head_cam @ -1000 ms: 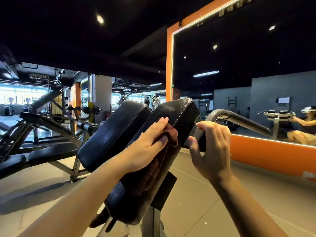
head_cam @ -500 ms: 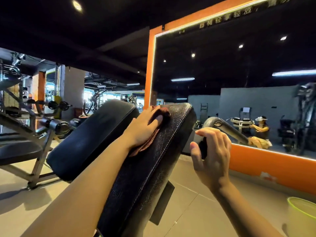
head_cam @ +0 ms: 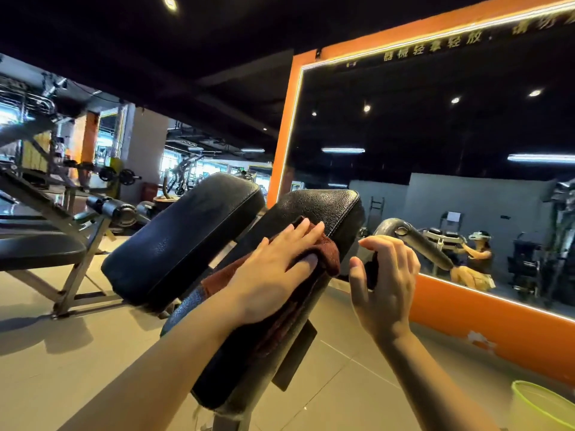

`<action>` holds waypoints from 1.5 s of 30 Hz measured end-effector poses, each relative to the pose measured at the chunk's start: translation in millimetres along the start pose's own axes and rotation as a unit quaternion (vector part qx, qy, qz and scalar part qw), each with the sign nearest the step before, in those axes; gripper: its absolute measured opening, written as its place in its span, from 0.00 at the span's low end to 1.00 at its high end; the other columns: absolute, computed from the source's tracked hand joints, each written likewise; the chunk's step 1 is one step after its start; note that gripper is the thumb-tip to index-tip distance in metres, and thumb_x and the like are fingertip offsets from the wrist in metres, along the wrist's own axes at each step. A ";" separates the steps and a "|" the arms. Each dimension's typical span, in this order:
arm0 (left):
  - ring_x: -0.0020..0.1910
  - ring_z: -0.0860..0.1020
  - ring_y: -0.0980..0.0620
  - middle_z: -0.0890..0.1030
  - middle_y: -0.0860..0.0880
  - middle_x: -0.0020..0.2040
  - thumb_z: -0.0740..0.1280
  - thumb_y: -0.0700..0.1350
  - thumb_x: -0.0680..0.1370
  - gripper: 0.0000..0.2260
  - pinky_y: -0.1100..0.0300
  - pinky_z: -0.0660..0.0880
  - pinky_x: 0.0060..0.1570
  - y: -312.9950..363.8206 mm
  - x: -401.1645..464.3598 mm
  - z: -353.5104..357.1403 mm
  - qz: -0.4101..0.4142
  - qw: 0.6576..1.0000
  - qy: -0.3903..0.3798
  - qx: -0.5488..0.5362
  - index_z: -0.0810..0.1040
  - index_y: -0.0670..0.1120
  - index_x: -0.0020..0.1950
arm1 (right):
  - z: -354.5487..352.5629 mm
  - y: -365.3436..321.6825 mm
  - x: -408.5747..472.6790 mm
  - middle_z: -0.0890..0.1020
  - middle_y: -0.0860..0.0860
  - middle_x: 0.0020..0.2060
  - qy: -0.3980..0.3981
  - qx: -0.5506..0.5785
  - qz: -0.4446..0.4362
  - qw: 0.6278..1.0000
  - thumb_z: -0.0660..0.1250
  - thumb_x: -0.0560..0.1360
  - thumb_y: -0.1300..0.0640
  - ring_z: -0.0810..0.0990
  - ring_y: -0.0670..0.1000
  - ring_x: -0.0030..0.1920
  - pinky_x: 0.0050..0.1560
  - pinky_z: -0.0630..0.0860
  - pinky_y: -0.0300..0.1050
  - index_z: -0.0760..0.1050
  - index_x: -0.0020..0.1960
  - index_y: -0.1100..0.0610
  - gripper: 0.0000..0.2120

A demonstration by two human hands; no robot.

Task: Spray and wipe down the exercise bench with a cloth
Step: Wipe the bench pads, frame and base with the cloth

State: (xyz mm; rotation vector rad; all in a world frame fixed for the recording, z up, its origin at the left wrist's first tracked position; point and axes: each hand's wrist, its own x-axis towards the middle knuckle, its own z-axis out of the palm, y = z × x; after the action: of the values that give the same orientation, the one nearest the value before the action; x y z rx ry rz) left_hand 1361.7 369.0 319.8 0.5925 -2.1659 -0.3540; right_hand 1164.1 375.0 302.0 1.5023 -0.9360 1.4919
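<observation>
Pressing flat, left hand [head_cam: 273, 275] smooths rust-brown cloth [head_cam: 326, 253] over pebbled pad [head_cam: 323, 209].

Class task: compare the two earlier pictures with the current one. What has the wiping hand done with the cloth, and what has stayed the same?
The left hand slid the brown cloth up to the right-hand pad's top edge, then back down a little, pressing flat throughout. The right hand kept its grip on the black handle. The left-hand pad stayed untouched.

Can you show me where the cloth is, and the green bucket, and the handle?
cloth [head_cam: 328, 255]: head view, on its folded edge beside the fingertips.
green bucket [head_cam: 535, 409]: head view, on its side wall below the rim.
handle [head_cam: 420, 241]: head view, on the dark bar above the right hand.
</observation>
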 end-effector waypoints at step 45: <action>0.74 0.64 0.46 0.70 0.45 0.72 0.56 0.46 0.79 0.19 0.46 0.55 0.74 28.4 -7.0 46.8 0.111 0.734 -0.015 0.670 0.74 0.46 0.69 | -26.5 34.4 -5.3 0.80 0.55 0.53 -0.062 0.272 -0.028 0.960 0.55 0.81 0.55 0.76 0.51 0.56 0.66 0.65 0.61 0.71 0.62 0.59 0.13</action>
State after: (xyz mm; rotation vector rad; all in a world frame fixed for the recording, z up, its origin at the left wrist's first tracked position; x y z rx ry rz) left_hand 1320.0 398.9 299.4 1.0237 -2.1834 1.4872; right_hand 1121.7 385.1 297.6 2.0120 -0.5628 1.7148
